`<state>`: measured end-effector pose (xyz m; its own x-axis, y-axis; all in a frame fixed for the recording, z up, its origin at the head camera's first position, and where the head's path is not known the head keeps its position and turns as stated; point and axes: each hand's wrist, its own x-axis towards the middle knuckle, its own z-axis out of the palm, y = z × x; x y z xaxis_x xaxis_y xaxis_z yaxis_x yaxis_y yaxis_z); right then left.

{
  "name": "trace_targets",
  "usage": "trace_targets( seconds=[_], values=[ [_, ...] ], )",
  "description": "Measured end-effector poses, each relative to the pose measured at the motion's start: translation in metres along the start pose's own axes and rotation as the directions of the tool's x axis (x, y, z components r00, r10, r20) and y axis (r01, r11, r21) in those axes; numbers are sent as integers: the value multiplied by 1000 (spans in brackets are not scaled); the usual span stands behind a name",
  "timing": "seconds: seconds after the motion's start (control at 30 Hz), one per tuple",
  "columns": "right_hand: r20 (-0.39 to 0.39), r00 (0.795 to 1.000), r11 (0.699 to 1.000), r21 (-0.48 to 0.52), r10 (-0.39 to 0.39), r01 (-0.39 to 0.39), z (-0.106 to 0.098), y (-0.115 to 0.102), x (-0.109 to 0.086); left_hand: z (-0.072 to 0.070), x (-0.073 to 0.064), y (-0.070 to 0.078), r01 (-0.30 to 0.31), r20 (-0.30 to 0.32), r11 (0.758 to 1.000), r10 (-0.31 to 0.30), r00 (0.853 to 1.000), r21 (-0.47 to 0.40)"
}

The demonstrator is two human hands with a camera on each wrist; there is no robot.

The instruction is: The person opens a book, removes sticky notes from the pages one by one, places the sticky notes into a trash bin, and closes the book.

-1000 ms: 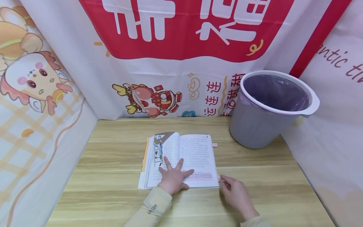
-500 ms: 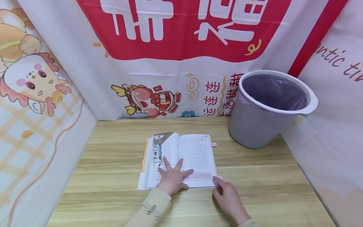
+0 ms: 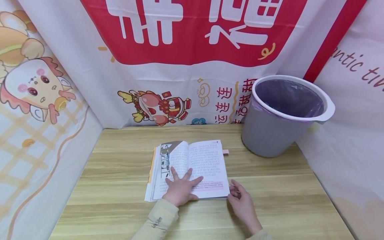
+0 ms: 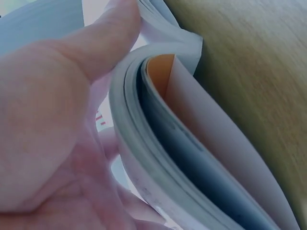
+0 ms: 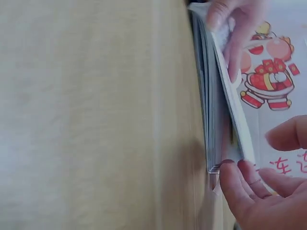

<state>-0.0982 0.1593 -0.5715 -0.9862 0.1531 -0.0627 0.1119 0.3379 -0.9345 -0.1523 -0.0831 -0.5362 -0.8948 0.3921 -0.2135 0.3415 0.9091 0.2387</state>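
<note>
An open paperback book (image 3: 207,160) lies on the wooden table with a picture on its left page. My left hand (image 3: 179,190) is spread over its lower middle and presses across the fold. In the left wrist view, the thick curved page block (image 4: 139,120) rises beside my thumb. My right hand (image 3: 242,200) is at the lower right corner. In the right wrist view, its fingertips (image 5: 230,177) touch the edge of a raised group of pages (image 5: 232,105), while another finger stands clear. A pink tab (image 3: 225,152) sticks out at the upper right edge.
A grey bin (image 3: 270,133) with a purple liner stands at the back right of the table (image 3: 120,186). Printed cloths hang behind (image 3: 186,50) and at both sides.
My right hand has let go of the lower pink tab and shifted to the page corner. The right-hand pages have lifted slightly. My left hand has stayed nearly still.
</note>
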Motion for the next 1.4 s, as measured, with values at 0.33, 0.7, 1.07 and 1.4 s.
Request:
trace_targets(
  seconds=[0.33,0.7,1.07,1.4],
  values=[
    [-18,997,974,213,78,-73,-3,-3,9,-1,-2,-9,-27,13,997,29,1000,-76],
    [114,992,884,456,58,-104,0,3,10,0,-7,-7,-12,-38,993,7,999,-121],
    [144,989,985,172,-24,-1,5,2,12,2,-13,-2,1,-85,981,-18,996,-194],
    [287,922,820,-440,-259,367,14,-4,6,-8,-30,-22,-32,-203,833,-97,974,-552]
  ],
)
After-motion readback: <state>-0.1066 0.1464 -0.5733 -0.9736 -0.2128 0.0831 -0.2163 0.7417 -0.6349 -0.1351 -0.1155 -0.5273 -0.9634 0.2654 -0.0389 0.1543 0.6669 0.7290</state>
